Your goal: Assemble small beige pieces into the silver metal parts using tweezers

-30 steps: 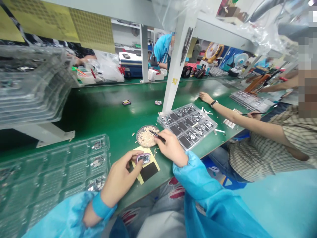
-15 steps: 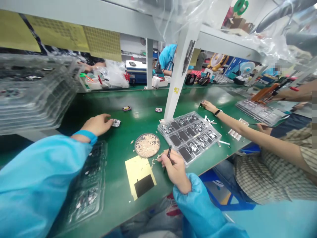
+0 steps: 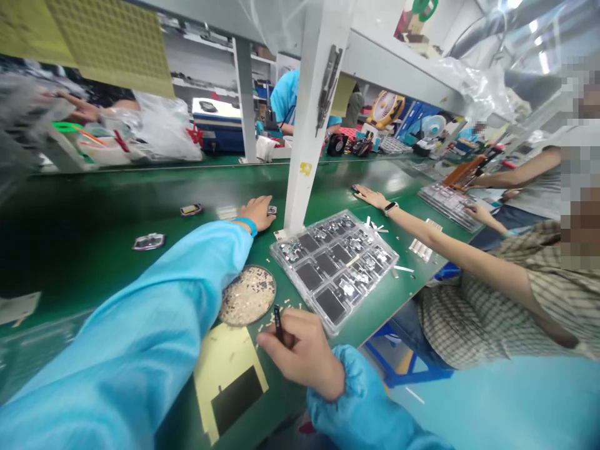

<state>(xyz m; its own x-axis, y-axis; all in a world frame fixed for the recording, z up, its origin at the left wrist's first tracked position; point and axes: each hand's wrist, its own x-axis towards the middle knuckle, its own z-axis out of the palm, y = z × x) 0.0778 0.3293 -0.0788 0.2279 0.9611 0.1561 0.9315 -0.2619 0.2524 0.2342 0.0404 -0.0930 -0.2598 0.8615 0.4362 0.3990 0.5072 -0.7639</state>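
My left hand (image 3: 257, 211) reaches across the bench, fingers apart, at a small framed device part (image 3: 272, 210) beside the white post. Its fingertips are at the part, which lies partly behind them. A similar part (image 3: 149, 242) lies farther left, and another with a yellow patch (image 3: 190, 210) sits behind it. Near the front edge, my right hand (image 3: 302, 350) is closed around black tweezers (image 3: 278, 322); their tips are hidden. By that hand are a round dish (image 3: 250, 297) of small beige and dark pieces and a yellow sheet (image 3: 229, 356) bearing a black rectangle (image 3: 237, 400).
A clear compartment tray (image 3: 335, 269) of dark screens and metal parts lies right of the dish. The white post (image 3: 309, 137) rises behind it. A co-worker's arm (image 3: 435, 237) stretches over the bench at right. White strips (image 3: 375, 225) lie beyond the tray.
My left hand has left one device part on the bench and moved right to another beside the post. My right hand still holds the tweezers near the dish. The view has swung right.
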